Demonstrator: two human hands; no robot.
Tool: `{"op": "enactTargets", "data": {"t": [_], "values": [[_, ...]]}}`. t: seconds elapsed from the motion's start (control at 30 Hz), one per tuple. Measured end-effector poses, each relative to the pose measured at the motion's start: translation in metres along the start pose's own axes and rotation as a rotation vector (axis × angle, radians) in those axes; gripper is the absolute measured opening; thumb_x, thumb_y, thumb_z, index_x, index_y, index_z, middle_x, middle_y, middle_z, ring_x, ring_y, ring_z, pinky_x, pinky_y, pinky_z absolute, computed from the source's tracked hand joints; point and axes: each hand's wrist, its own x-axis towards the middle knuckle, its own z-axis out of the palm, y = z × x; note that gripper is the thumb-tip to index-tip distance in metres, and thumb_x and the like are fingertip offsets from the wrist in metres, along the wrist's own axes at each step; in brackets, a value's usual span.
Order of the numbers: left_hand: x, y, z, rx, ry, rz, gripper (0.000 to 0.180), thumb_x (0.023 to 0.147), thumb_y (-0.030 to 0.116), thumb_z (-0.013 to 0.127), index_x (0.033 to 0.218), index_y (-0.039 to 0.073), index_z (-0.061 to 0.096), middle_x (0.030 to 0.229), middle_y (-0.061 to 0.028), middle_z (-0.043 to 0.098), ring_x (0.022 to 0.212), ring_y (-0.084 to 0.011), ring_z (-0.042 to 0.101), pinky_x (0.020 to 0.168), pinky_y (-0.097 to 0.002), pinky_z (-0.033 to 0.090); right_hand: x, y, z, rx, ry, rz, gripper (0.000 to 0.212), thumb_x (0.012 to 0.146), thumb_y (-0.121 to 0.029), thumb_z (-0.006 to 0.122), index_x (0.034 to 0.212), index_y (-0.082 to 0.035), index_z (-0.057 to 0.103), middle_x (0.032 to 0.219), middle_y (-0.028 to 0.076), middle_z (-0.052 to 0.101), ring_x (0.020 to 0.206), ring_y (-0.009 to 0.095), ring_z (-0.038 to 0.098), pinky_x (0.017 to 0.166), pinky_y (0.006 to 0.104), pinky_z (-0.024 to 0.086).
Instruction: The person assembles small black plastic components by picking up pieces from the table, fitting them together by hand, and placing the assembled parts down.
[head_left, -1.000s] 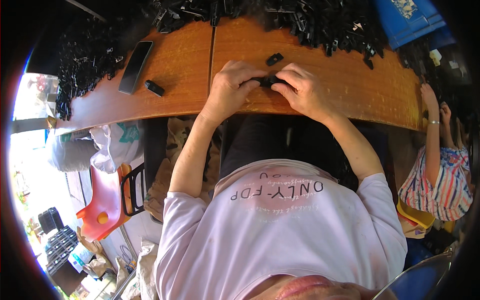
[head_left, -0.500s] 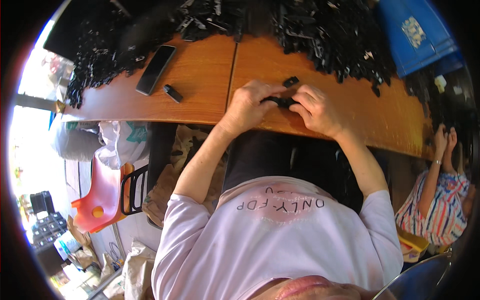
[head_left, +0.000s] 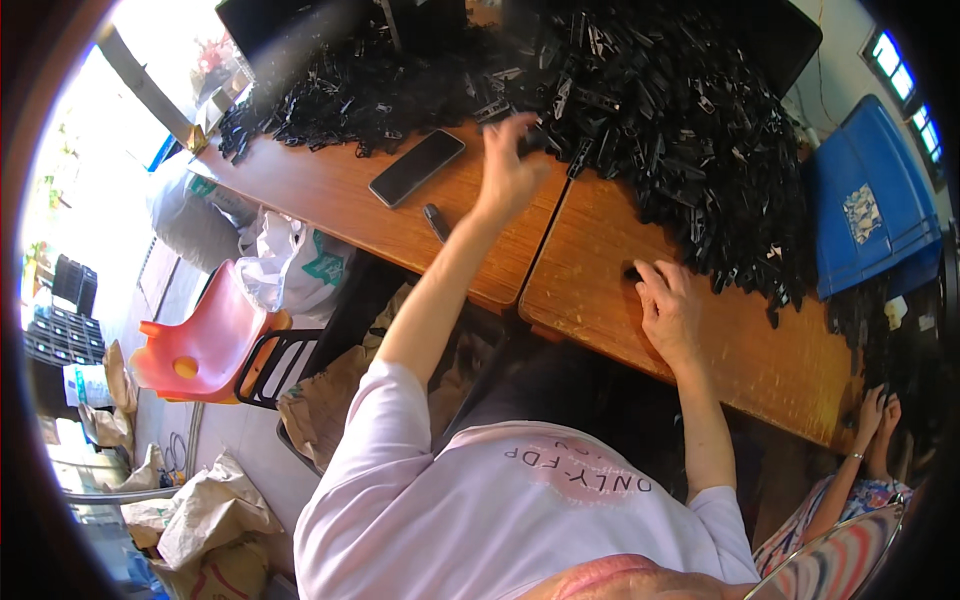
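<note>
My left hand [head_left: 512, 170] reaches over the near edge of a heap of black plastic clip-like parts [head_left: 640, 130]. Its thumb and fingers are apart; some motion blur lies on them, and dark parts show behind the gap. Lower and to the right, my right hand [head_left: 668, 308] rests over the wooden table [head_left: 590, 230], fingers bent. Its fingertips close on a small black plastic part [head_left: 632, 272], mostly hidden by them.
A black phone [head_left: 417, 168] and a small black object [head_left: 436, 222] lie left of my left forearm. A blue crate [head_left: 870, 200] stands at the right. Another person's hands [head_left: 878, 415] are at the far right. A pink chair [head_left: 205, 335] stands lower left.
My hands, earlier together on a black part near the table edge, have separated. The left has moved out to the heap; the right is at a small part. The view has turned.
</note>
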Motion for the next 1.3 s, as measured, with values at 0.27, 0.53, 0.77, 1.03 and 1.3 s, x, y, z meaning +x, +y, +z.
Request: {"op": "enactTargets", "data": {"t": [0.27,0.53,0.77,1.03,1.3], "values": [[0.064,-0.071,0.007,0.671,0.041,0.034,0.049,0.079,0.034,0.089,0.122,0.013,0.079,0.148,-0.0069,0.06,0.14,-0.0348,0.053,0.116,-0.0442,0.048,0.004,-0.01,0.0,0.164,-0.007,-0.017,0.027,0.087,-0.008,0.083,0.112,-0.006,0.074,0.115,0.012,0.069,0.104,0.035,0.069,0.085,0.0442,0.057],[-0.022,-0.032,0.044,0.504,-0.14,0.077,0.041,0.083,0.015,0.082,0.124,0.012,0.076,0.154,-0.0109,0.056,0.143,-0.0406,0.05,0.12,-0.0498,0.042,-0.002,0.002,-0.001,0.302,-0.019,0.006,0.034,0.089,-0.007,0.081,0.122,-0.008,0.07,0.11,0.011,0.071,0.093,0.032,0.073,0.078,0.0408,0.06],[-0.084,0.013,0.042,0.623,-0.285,0.29,0.048,0.085,0.016,0.082,0.132,0.017,0.074,0.156,-0.0089,0.058,0.147,-0.0405,0.048,0.125,-0.0521,0.033,-0.013,-0.013,-0.011,0.589,0.025,0.192,0.027,0.092,-0.009,0.083,0.118,-0.006,0.073,0.111,0.01,0.073,0.096,0.026,0.074,0.08,0.0361,0.059],[-0.109,0.034,0.009,0.389,-0.49,0.596,0.042,0.073,-0.008,0.068,0.113,0.003,0.073,0.132,-0.0093,0.07,0.123,-0.0344,0.064,0.1,-0.0418,0.056,-0.043,0.001,-0.024,0.277,0.038,0.092,0.021,0.09,-0.011,0.084,0.106,-0.002,0.073,0.114,0.009,0.074,0.103,0.03,0.072,0.086,0.04,0.058],[-0.147,0.056,-0.018,0.453,-0.484,0.626,0.036,0.069,-0.009,0.066,0.103,0.001,0.071,0.116,-0.0095,0.071,0.111,-0.0329,0.067,0.092,-0.0435,0.058,-0.032,-0.018,-0.03,0.201,0.043,0.16,0.026,0.089,-0.009,0.084,0.112,-0.002,0.075,0.119,0.008,0.071,0.108,0.03,0.07,0.09,0.0403,0.057]]}}
